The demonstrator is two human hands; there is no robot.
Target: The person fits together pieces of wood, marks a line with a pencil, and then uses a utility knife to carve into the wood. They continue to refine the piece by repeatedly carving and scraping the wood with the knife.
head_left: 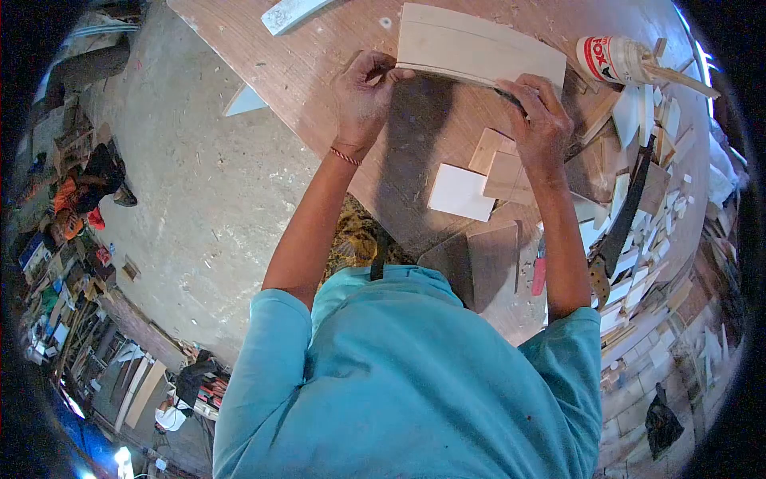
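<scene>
A pale curved wooden board (pixel 479 46) lies over the far part of the wooden tabletop, with a line running along its length. At its left end my left hand (pixel 365 96) pinches the near corner between thumb and fingers. My right hand (pixel 542 116) is at the near edge toward the right end, fingers curled, with a small dark object (pixel 511 100) between them that looks like a pencil or marker. Below the board, a white square piece (pixel 461 191) and thin wooden pieces (pixel 507 177) overlap on the table.
A white and red FOX container (pixel 610 60) holds a wooden stick at the right. A handsaw (pixel 626 215) and many offcuts lie beyond my right arm. A red-handled tool (pixel 538 270) is beside that arm. Another person (pixel 72 199) is at the far left.
</scene>
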